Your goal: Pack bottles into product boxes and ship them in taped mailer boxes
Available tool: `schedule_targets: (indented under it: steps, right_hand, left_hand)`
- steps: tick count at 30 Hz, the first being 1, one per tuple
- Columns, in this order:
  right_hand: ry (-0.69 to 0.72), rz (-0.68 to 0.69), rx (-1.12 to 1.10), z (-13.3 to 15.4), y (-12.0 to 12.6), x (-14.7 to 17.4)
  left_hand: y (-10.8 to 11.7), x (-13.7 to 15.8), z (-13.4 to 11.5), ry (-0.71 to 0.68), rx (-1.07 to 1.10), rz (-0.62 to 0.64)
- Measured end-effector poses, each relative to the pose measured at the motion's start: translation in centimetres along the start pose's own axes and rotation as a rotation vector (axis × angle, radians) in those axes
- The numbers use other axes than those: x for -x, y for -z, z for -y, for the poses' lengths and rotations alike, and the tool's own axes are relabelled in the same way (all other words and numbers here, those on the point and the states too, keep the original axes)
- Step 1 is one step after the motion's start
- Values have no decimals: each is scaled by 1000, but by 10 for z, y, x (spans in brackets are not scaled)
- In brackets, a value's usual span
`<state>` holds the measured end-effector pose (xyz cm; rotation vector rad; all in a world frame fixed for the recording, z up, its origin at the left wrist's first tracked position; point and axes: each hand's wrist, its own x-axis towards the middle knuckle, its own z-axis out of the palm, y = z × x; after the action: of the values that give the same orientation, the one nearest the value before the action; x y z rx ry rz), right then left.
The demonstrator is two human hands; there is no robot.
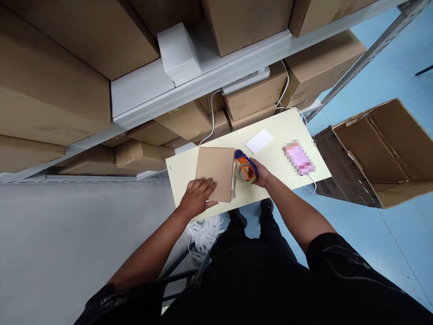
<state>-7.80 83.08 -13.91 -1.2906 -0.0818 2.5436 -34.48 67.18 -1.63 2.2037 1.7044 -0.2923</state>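
A brown cardboard box point(218, 169) lies on the pale table point(270, 187) in front of me. My left hand point(199, 194) rests on its near left part, fingers stretched out over the top face. In my right hand point(260, 174) is a blue and orange tape dispenser point(244, 158) with a roll of tape on it. Fingers wrap its handle at the right, partly hidden behind it. The dispenser's front end meets the box's right side, where a strip of lighter material shows along the edge.
A white paper sheet point(259, 141) and a blurred pink item point(299, 158) with a cable lie on the table. Shelves point(142, 90) full of cartons stand behind. To the right is an open carton point(399, 153); shredded white paper point(205, 232) sits below the table's near edge.
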Motion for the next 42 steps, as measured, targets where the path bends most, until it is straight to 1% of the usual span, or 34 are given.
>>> schedule_targets:
  steps: [3,5,7,9,11,12,14,16,17,18,19,20,21,23,24,26,29,30,32,34,35,37,38,40,42]
  right_hand:
    - [-10,2,128,33,-23,-21]
    - [-17,-37,193,47,-34,-29]
    - [-12,-94,225,52,-37,-29]
    - [13,-123,225,42,-29,-18]
    - [33,-122,203,13,-11,1]
    - [20,-123,181,-9,-1,13]
    - [-6,-111,98,-64,21,38]
    - [-27,-143,3,-117,36,58]
    - [-23,-137,-42,-138,39,64]
    - [-8,-115,-76,-152,40,66]
    - [33,-108,-97,-158,39,66]
    - [71,-103,-111,-157,37,63]
    - [104,-98,-116,-150,35,58]
    - [124,-84,-102,-120,31,47]
    - [108,-65,-83,-101,30,41]
    - [38,-65,-23,-64,29,30]
    - [-42,-103,126,-18,26,16]
    - [-57,-103,165,-6,25,11]
    - [-80,-95,210,10,24,6]
    - [-88,-88,222,12,27,7]
    - [-79,-87,217,6,30,11]
    - [-31,-102,173,-21,38,25]
    - [-7,-104,117,-41,43,34]
    - [26,-160,24,-87,47,52]
    - [29,-172,-46,-127,44,64]
  left_hand:
    - [-7,-15,-10,116,-8,-83]
    - [-11,-21,-16,189,6,-111]
    - [-14,-24,-20,223,31,-124]
    - [-15,-23,-20,227,58,-131]
    - [-16,-23,-20,230,87,-143]
    - [-16,-25,-20,238,102,-155]
    - [-18,-30,-25,275,135,-186]
    - [-21,-36,-38,346,172,-218]
    - [-23,-38,-47,386,195,-233]
    - [-24,-38,-58,422,221,-246]
    - [-25,-36,-69,445,248,-257]
    - [-25,-32,-78,450,273,-259]
    - [-25,-27,-85,433,291,-249]
    - [-19,-15,-86,348,298,-187]
    - [-15,-10,-79,299,281,-146]
    - [-5,-4,-56,219,214,-79]
    - [3,-9,-15,201,84,-53]
    - [3,-13,-5,206,60,-43]
    - [-1,-19,5,227,36,-31]
    - [-6,-21,6,251,35,-38]
    - [-8,-21,5,261,41,-45]
    - [-10,-20,0,272,62,-58]
    - [-11,-20,-4,279,75,-67]
    - [-13,-23,-19,319,100,-95]
    - [-15,-28,-41,411,123,-133]
